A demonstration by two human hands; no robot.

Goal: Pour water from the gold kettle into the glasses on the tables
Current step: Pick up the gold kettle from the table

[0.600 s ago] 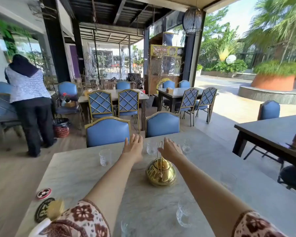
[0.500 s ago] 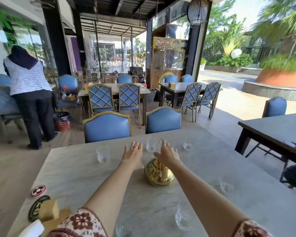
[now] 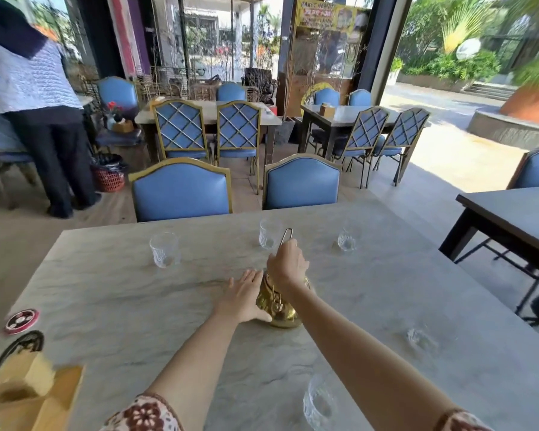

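The gold kettle [image 3: 280, 307] stands in the middle of the marble table [image 3: 112, 293]. My right hand [image 3: 286, 265] is closed around its upright wire handle. My left hand [image 3: 242, 296] lies flat against the kettle's left side, fingers straight. Clear glasses stand around it: one at the far left [image 3: 164, 254], one just behind the handle [image 3: 268, 234], one at the far right [image 3: 346, 239], one at the near right [image 3: 418, 337] and one close to me [image 3: 319, 405]. Whether they hold water I cannot tell.
Two blue chairs [image 3: 181, 189] stand at the table's far edge. A wooden holder [image 3: 28, 387] and round coasters [image 3: 22, 320] sit at the near left. A dark table [image 3: 517, 216] is to the right. A person [image 3: 35, 98] stands at the far left.
My right hand has closed on the kettle's handle. My left hand has come to rest against the kettle's side. The view has tilted down and moved closer to the table.
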